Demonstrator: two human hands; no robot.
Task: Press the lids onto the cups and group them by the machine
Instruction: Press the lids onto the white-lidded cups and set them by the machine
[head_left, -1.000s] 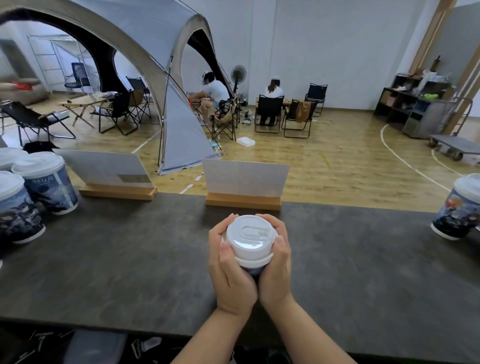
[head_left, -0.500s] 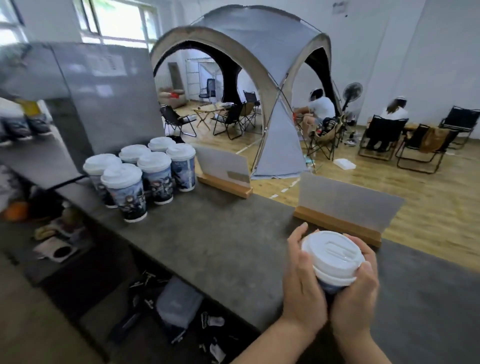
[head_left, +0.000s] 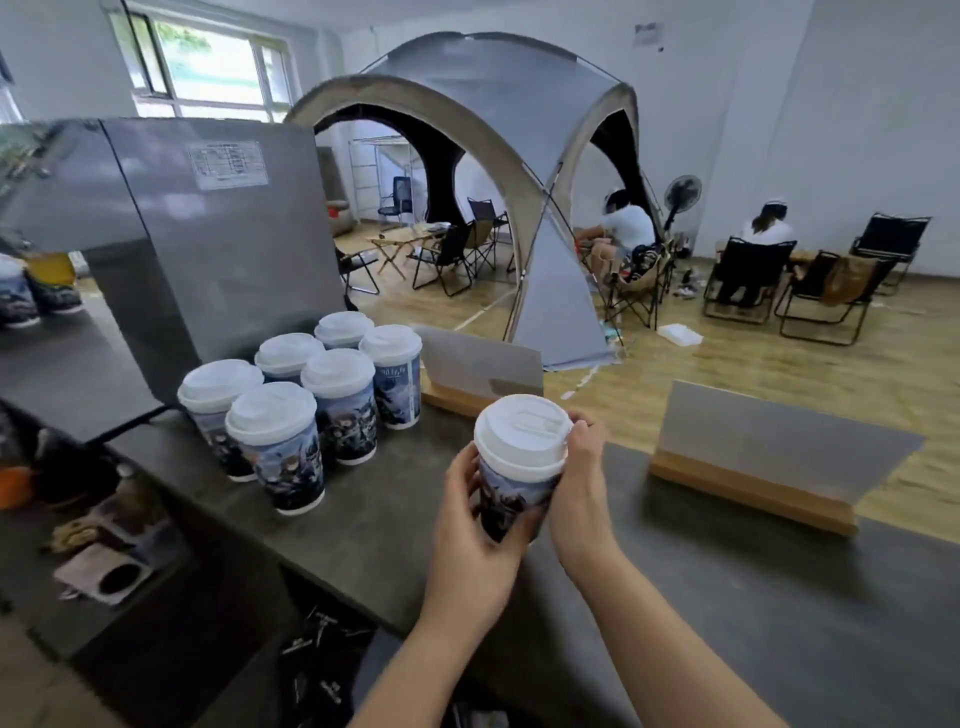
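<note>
The printed cup (head_left: 511, 488) in my grip shows dark artwork, its lettering too blurred to read. A white lid (head_left: 521, 430) sits on it. My left hand (head_left: 474, 525) wraps its side, my right hand (head_left: 581, 470) pinches the rim, above the dark surface (head_left: 727, 597). Six lidded cups (head_left: 301, 400) stand beside the grey machine (head_left: 208, 234).

- Lidded cups grouped on the counter beside the machine (head_left: 208, 234): six (head_left: 311, 395).
- Lidded cup held up in the hands: one (head_left: 517, 462).
- Hands: two, the left hand (head_left: 475, 535) and the right hand (head_left: 582, 478).
- Card stands with wooden bases: two (head_left: 480, 374) (head_left: 763, 457).
- Seated people in the background: two (head_left: 628, 228) (head_left: 769, 228).
</note>
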